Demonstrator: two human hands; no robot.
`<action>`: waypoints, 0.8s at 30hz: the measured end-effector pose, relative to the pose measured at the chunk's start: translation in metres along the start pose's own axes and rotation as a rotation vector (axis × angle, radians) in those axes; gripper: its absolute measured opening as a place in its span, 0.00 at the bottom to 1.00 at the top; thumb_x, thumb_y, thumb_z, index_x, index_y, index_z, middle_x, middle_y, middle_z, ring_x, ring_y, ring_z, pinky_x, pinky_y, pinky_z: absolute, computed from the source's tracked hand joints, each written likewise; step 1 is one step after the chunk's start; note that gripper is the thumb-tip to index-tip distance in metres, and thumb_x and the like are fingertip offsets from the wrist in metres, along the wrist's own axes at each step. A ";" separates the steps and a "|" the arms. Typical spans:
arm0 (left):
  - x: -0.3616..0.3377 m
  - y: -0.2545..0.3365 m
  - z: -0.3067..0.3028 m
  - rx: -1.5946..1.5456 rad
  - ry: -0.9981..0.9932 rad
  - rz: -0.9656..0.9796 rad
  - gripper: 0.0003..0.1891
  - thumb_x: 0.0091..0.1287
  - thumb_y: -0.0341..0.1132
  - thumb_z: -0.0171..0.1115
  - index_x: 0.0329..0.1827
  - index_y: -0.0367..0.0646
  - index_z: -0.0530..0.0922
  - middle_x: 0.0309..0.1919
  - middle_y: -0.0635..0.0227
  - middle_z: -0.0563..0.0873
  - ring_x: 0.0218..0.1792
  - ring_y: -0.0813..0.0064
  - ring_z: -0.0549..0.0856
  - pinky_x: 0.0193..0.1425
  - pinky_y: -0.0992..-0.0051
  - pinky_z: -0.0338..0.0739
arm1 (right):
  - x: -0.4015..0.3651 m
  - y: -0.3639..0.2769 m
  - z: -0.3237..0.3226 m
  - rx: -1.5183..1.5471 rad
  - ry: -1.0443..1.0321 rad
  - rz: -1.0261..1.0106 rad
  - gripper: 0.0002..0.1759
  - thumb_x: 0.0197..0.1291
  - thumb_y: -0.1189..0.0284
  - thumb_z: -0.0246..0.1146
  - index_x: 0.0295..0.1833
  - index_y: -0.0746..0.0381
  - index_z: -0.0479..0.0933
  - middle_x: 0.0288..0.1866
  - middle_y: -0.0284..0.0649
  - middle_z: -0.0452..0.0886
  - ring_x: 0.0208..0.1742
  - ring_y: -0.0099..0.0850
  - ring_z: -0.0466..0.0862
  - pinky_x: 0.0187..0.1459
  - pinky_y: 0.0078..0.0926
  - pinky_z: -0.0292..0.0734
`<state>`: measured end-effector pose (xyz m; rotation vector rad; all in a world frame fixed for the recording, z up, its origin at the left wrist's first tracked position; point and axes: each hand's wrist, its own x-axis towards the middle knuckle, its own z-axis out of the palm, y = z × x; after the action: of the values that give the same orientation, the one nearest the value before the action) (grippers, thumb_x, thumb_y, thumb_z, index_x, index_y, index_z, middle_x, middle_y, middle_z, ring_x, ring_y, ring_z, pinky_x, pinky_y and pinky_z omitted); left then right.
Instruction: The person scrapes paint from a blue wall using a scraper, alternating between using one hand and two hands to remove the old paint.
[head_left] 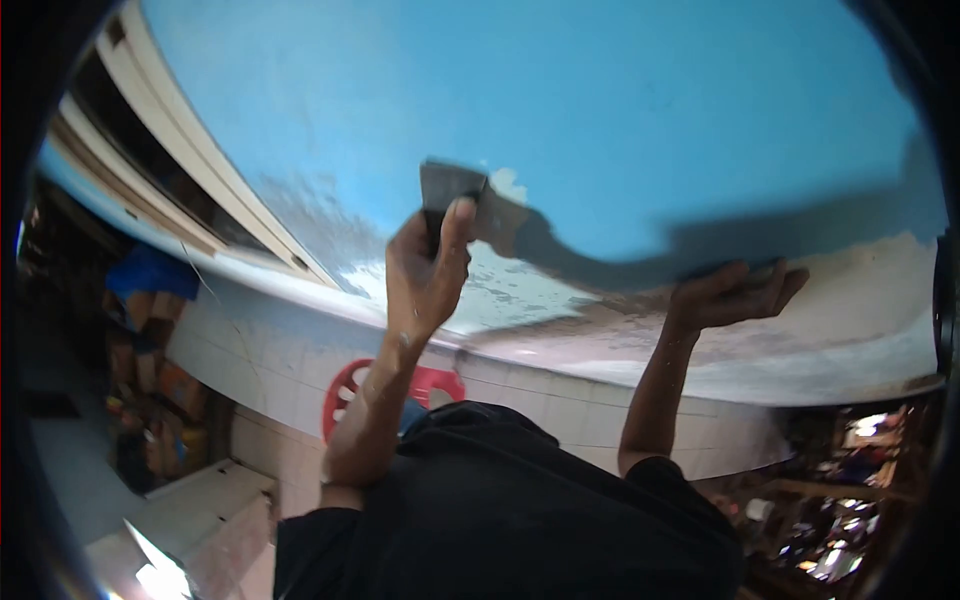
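My left hand [428, 270] is closed around a scraper [452, 184] with a wide, flat grey blade, thumb pressed along its side. The blade is up against the blue wall [620, 110], beside a small pale patch where the paint is gone. Farther right, my right hand [740, 292] is at the lower wall, fingers stretched out sideways and apart, with no tool visible in it. Between the hands lies a bare, flaking strip [530, 295] of white and grey, partly under the shadow of my arm.
A window frame [190, 130] borders the wall at the left. Below the paint runs a band of pale tiles [560, 402]. A red plastic chair [440, 382] stands behind my left forearm. Cardboard boxes [150, 330] are piled at the left, and clutter [830, 510] fills the lower right.
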<state>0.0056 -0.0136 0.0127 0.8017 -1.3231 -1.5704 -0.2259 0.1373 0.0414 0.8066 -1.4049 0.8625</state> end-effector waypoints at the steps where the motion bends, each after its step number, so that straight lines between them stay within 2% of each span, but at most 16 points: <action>1: -0.004 -0.007 -0.001 -0.017 -0.020 -0.025 0.20 0.69 0.48 0.57 0.26 0.40 0.71 0.11 0.79 0.67 0.10 0.91 0.63 0.11 0.85 0.55 | 0.002 0.001 -0.002 -0.003 -0.003 -0.011 0.24 0.68 0.65 0.47 0.63 0.69 0.58 0.67 0.57 0.53 0.73 0.52 0.50 0.68 0.52 0.53; 7: 0.001 0.023 0.010 -0.054 -0.032 0.040 0.21 0.69 0.49 0.56 0.26 0.40 0.69 0.10 0.79 0.66 0.09 0.90 0.61 0.11 0.84 0.52 | 0.005 0.006 -0.005 0.056 0.026 -0.006 0.25 0.65 0.66 0.53 0.63 0.68 0.60 0.68 0.55 0.53 0.71 0.50 0.53 0.68 0.47 0.55; 10: -0.008 0.010 0.010 0.062 -0.016 0.032 0.22 0.70 0.51 0.52 0.27 0.43 0.66 0.11 0.78 0.63 0.09 0.88 0.61 0.10 0.84 0.54 | 0.004 0.007 -0.005 0.084 0.053 -0.006 0.25 0.64 0.66 0.54 0.62 0.68 0.61 0.67 0.54 0.53 0.71 0.48 0.54 0.68 0.45 0.57; 15: -0.006 0.008 0.011 0.002 -0.010 0.011 0.22 0.69 0.51 0.55 0.26 0.40 0.67 0.10 0.78 0.64 0.08 0.89 0.61 0.11 0.84 0.51 | 0.006 0.007 -0.007 0.060 0.060 -0.011 0.24 0.63 0.67 0.54 0.61 0.67 0.62 0.66 0.51 0.54 0.69 0.47 0.56 0.67 0.44 0.61; 24: -0.007 0.009 0.016 0.060 -0.044 0.069 0.22 0.70 0.52 0.52 0.29 0.41 0.66 0.11 0.78 0.63 0.09 0.88 0.60 0.09 0.83 0.53 | 0.007 0.014 -0.001 0.108 0.141 -0.026 0.24 0.64 0.65 0.55 0.60 0.66 0.63 0.64 0.52 0.56 0.68 0.45 0.58 0.67 0.41 0.60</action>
<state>-0.0038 -0.0013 0.0241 0.7539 -1.4209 -1.5082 -0.2375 0.1453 0.0480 0.8276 -1.2308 0.9628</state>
